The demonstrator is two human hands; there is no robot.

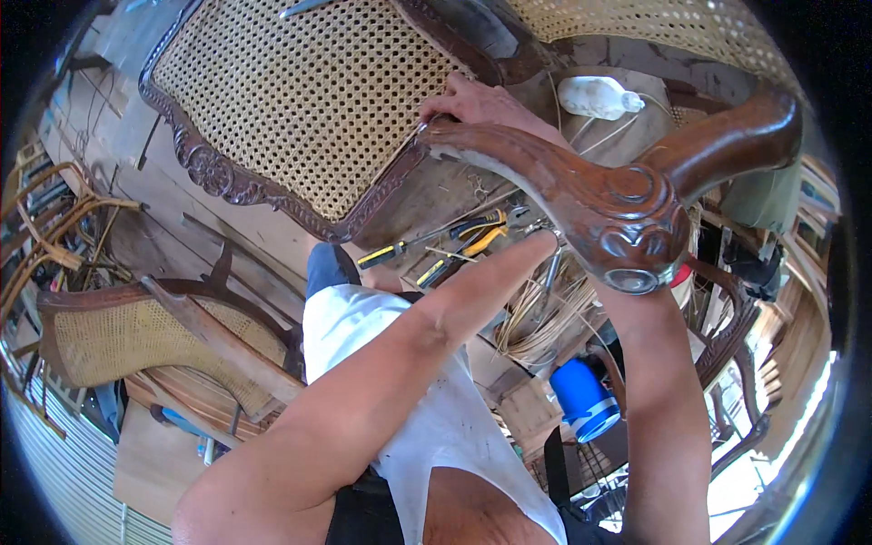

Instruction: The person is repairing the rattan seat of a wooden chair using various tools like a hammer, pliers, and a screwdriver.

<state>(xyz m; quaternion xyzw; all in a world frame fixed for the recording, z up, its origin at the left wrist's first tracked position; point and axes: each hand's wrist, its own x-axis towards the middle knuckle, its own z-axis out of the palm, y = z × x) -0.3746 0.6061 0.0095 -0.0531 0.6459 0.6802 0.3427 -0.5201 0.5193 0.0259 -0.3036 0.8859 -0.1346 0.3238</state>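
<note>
My right hand (477, 104) rests against the right edge of a woven cane panel (300, 100), set in a dark carved wooden frame (213, 173). Its fingers are bent and closed at that edge; what is between them, if anything, is too small to make out. A thick, glossy carved chair arm (581, 200) crosses in front of my right forearm (663, 391). My left forearm (427, 336) reaches up to the same chair arm, where the wood hides the left hand and its fingers. At the panel's top lies a pointed grey tool (304, 7).
Below the panel lie a screwdriver (391, 252), yellow-handled pliers (481, 241) and a bundle of cane strands (536, 322). A white bottle (595, 97) lies at upper right; a blue jug (583, 395) stands lower. Another cane-panelled chair (136, 341) is at left, beside bent rattan pieces (41, 236).
</note>
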